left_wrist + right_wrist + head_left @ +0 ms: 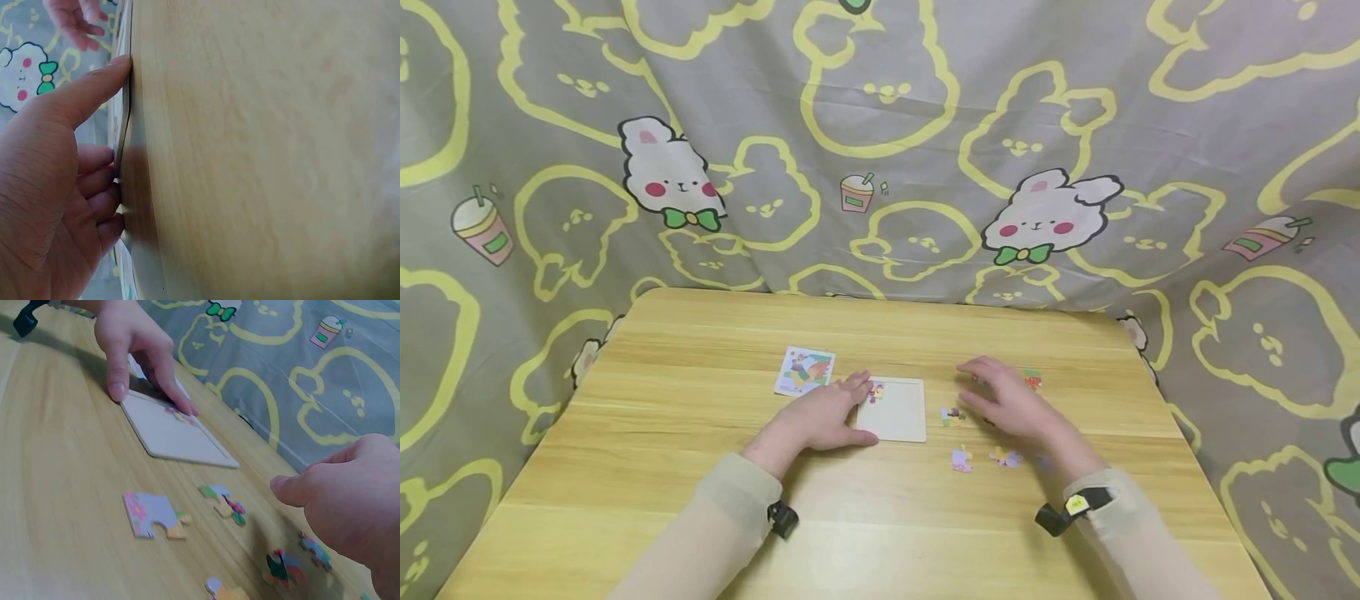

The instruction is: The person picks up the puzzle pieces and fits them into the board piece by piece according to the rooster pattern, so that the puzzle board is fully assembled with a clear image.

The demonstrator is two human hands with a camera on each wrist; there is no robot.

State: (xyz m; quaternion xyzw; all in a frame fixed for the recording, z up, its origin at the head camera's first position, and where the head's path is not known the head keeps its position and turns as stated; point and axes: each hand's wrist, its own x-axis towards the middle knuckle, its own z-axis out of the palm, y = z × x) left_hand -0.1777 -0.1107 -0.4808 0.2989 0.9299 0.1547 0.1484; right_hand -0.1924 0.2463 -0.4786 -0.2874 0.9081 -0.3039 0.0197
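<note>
My left hand (823,417) holds the left side of a shallow white puzzle tray (898,417), the thumb at its near edge and the fingers toward its far edge. One colourful puzzle piece (877,392) lies in the tray's far left corner, beside the fingertips. Above the loose pieces to the right of the tray hovers my right hand (1011,404), fingers relaxed and holding nothing. Nearby lie a piece with green and yellow parts (953,417), a lilac piece with a pink flower (145,511) and a lilac-and-yellow piece (1004,457). Darker pieces (284,569) lie under the right hand.
A printed picture card (793,382) lies left of the tray, close to the left hand. A red and green piece (1033,380) sits beyond the right hand. The wooden table (880,533) ends at a patterned grey curtain (917,183).
</note>
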